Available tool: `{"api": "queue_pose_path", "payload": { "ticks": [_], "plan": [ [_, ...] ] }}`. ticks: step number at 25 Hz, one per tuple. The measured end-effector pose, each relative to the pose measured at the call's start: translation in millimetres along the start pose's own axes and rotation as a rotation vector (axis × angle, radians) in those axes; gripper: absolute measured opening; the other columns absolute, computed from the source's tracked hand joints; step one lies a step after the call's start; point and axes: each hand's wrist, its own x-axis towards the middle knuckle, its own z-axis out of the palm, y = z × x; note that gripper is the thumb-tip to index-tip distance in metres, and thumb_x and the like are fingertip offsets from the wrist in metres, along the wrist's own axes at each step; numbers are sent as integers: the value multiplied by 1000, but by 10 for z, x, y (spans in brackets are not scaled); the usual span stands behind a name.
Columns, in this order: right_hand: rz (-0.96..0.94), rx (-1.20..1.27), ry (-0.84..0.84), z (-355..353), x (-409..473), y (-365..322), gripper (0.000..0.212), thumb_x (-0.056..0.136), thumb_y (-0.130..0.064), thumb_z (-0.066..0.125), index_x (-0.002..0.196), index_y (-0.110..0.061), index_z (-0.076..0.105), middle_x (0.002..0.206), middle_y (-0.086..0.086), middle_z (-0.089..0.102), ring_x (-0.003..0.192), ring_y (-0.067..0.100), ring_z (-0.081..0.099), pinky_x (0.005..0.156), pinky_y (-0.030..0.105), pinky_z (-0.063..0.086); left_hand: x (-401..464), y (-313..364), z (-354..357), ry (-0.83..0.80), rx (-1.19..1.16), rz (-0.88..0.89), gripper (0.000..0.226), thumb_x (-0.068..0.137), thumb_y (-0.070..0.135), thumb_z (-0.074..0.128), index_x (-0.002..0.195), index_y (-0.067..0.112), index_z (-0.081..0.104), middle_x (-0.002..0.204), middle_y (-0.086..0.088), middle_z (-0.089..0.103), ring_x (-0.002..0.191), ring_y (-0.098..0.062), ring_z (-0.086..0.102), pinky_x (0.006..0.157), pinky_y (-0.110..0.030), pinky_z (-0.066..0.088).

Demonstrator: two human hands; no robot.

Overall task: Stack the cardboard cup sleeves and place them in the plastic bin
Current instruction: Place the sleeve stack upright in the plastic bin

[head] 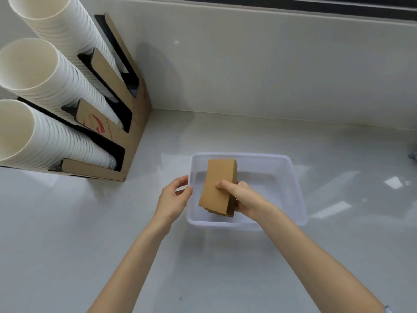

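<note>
A stack of flat brown cardboard cup sleeves [217, 181] is held inside the translucent plastic bin [295, 190] on the grey counter. My right hand [242, 196] grips the stack from its right side, thumb on top, and the stack tilts with its near end low in the bin. My left hand [172, 198] pinches the bin's left rim between thumb and fingers. The bottom of the stack is hidden by the bin's near wall and by my right hand.
A cardboard cup dispenser [126, 132] with three tall stacks of white paper cups [33, 71] stands at the left against the wall. The counter meets a grey backsplash [270, 75] behind the bin. A small metal part [413, 154] shows at the right edge.
</note>
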Motion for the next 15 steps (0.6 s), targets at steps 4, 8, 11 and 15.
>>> {"api": "queue_pose_path", "payload": {
  "ticks": [4, 8, 11, 15],
  "plan": [
    [41, -83, 27, 73, 101, 32, 66, 78, -30, 66, 126, -6, 28, 107, 7, 53, 101, 25, 56, 80, 34, 51, 16, -26, -3, -6, 7, 15, 31, 92, 19, 46, 122, 19, 53, 116, 6, 54, 98, -15, 56, 85, -34, 49],
    [26, -109, -26, 146, 147, 7, 71, 74, -33, 68, 130, -8, 32, 121, 13, 55, 106, 26, 58, 78, 33, 51, 38, -58, 5, -8, 41, 7, 35, 93, 23, 45, 127, 21, 49, 118, 7, 51, 100, -16, 54, 85, -33, 48],
    [7, -109, -58, 199, 151, 1, 71, 72, -34, 67, 129, -7, 35, 124, 14, 56, 107, 28, 58, 71, 31, 51, 45, -64, -1, -16, 27, 2, 36, 93, 23, 45, 128, 20, 48, 118, 7, 51, 93, -11, 55, 78, -30, 47],
    [-27, -175, -6, 260, 137, -9, 81, 54, -47, 65, 124, -12, 45, 130, 11, 50, 111, 27, 55, 91, 38, 51, 49, -80, -2, -15, 14, 8, 34, 93, 22, 45, 127, 21, 48, 114, 9, 51, 87, 2, 54, 72, -25, 50]
  ]
}}
